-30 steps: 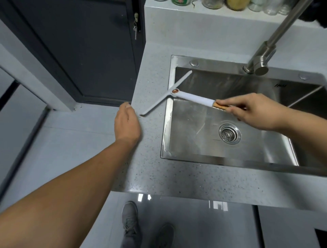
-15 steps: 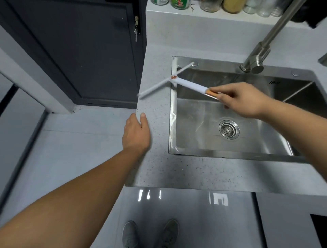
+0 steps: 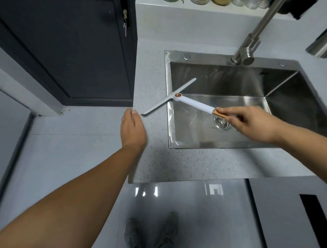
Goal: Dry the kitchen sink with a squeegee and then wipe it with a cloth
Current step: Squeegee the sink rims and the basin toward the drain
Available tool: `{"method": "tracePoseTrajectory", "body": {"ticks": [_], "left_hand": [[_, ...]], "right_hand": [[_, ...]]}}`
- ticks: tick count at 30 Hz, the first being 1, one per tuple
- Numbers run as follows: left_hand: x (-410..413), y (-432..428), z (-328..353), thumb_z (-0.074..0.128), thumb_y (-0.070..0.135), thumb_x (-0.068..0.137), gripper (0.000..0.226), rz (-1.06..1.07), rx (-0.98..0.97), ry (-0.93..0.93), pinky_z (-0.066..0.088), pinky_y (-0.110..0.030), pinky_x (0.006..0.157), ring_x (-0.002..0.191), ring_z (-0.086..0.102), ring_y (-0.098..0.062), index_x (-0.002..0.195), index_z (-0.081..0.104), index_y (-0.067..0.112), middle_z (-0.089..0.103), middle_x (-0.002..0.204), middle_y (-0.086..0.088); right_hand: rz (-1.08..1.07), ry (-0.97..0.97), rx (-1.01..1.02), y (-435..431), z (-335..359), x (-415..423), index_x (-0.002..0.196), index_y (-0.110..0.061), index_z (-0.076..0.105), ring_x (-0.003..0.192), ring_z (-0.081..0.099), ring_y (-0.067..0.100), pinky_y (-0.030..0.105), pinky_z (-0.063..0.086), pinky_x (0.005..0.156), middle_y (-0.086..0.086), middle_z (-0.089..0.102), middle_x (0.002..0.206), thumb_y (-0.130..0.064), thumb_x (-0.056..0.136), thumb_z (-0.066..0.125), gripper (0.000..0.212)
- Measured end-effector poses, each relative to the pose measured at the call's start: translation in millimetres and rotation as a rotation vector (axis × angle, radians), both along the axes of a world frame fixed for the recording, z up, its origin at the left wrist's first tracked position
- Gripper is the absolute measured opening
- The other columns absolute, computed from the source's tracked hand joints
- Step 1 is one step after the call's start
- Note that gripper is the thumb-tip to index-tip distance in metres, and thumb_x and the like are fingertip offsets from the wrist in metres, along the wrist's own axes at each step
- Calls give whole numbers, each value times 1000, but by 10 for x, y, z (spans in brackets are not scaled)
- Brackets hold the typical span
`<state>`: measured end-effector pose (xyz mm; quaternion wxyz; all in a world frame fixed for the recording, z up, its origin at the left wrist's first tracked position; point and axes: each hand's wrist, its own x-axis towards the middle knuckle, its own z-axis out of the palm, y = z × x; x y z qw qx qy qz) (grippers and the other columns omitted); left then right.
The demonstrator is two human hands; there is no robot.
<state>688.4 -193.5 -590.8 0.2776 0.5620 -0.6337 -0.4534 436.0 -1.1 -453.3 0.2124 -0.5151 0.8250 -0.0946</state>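
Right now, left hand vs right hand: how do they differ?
1. The right hand pinches the wooden end of the squeegee handle; the left hand holds nothing.
2. The right hand is over the sink basin; the left hand is at the left edge of the countertop.
3. The right hand's fingers curl round the handle; the left hand's fingers look relaxed.
Shared: both are bare and reach forward.

A pale grey speckled stone counter [image 3: 177,164] runs back to a plain pale grey upstand [image 3: 194,31], topped by a narrow ledge lined with glass jars [image 3: 219,1]. To the left stands a dark charcoal panelled door [image 3: 70,53] with a key [image 3: 125,29] hanging from its lock. The floor [image 3: 67,141] is light grey tile. A glossy grey surface [image 3: 212,212] below the counter's front edge reflects bright lights.
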Motion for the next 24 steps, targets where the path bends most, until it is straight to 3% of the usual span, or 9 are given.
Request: {"method": "tracePoseTrajectory", "body": {"ticks": [2, 4, 6, 9, 13, 17, 19, 22, 24], "left_hand": [[35, 9, 33, 18, 45, 102, 55, 10, 32, 45, 34, -36, 113, 127, 48, -19, 138, 49, 16, 54, 136, 1], [68, 50, 51, 17, 43, 103, 49, -33, 55, 24, 35, -32, 102, 122, 52, -21, 125, 53, 17, 56, 125, 2], [100, 114, 49, 15, 47, 103, 56, -112, 78, -51, 35, -39, 110, 133, 46, -24, 137, 47, 17, 51, 141, -3], [155, 200, 62, 12, 59, 99, 69, -170, 83, -128, 29, -51, 118, 143, 36, -26, 152, 30, 18, 35, 158, -5], [179, 272, 47, 14, 68, 95, 78, -162, 32, -142, 28, -45, 117, 146, 32, -27, 156, 21, 19, 30, 162, -5], [223, 379, 15, 17, 69, 94, 74, -123, -35, -104, 32, -31, 97, 135, 44, -23, 148, 31, 22, 44, 150, -1], [253, 410, 9, 14, 72, 92, 79, -122, -21, -112, 34, -35, 100, 138, 41, -24, 151, 27, 21, 41, 154, -1], [292, 439, 0, 11, 73, 91, 85, -108, 34, -121, 31, -42, 112, 146, 33, -27, 157, 17, 21, 30, 162, -3], [312, 451, -1, 11, 73, 91, 83, -92, 57, -115, 36, -45, 109, 141, 39, -29, 155, 22, 21, 38, 156, -5]], "right_hand": [[4, -2, 35, 284, 65, -4, 132, -45, 59, 51, 51, 4, 29, 38, 50, -33, 61, 66, -31, 98, 53, 37], [-3, -1, 64, 524, 143, -15, 131, -49, 58, 47, 46, 9, 36, 42, 51, -28, 61, 66, -38, 96, 51, 37], [0, 8, 76, 663, 233, -18, 129, -52, 57, 46, 47, 8, 31, 40, 48, -24, 61, 64, -44, 92, 48, 39], [-7, 18, -20, 519, 278, 23, 131, -48, 58, 49, 51, 3, 19, 38, 45, -29, 62, 67, -36, 97, 52, 37], [31, 51, -102, -124, 127, 268, 135, -43, 57, 54, 54, 4, 23, 37, 52, -21, 60, 66, -33, 100, 50, 38], [28, 26, -92, -432, -98, 526, 137, -41, 56, 63, 53, 3, 21, 38, 59, -26, 58, 87, -39, 100, 49, 38], [26, 23, -83, -368, -167, 589, 139, -39, 54, 68, 54, 7, 27, 39, 67, -20, 58, 97, -38, 100, 50, 40], [2, 26, -89, -189, -192, 626, 138, -39, 55, 62, 52, 2, 27, 38, 60, -24, 57, 84, -34, 100, 52, 39], [3, 38, -73, -17, -172, 632, 138, -37, 56, 61, 50, 0, 25, 36, 58, -25, 57, 81, -31, 100, 53, 39]]}}
